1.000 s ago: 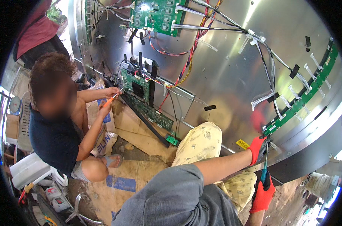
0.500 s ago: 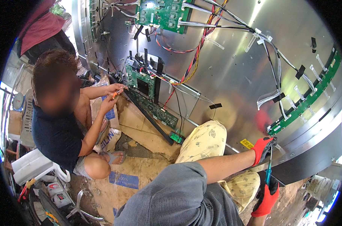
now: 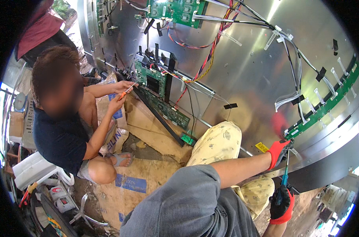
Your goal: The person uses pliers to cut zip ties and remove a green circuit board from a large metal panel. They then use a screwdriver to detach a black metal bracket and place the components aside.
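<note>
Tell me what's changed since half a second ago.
The right hand has turned, showing more black. The left hand has edged up, nearer the lower end of the green strip board. Nothing taken or let go: the teal screwdriver stays in the right grip, and the co-worker still holds an orange screwdriver.

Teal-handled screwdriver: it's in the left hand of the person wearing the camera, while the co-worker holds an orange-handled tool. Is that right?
Not quite: the head view shows the teal-handled screwdriver in the wearer's right hand, not the left hand. The co-worker does hold an orange-handled tool.
</note>
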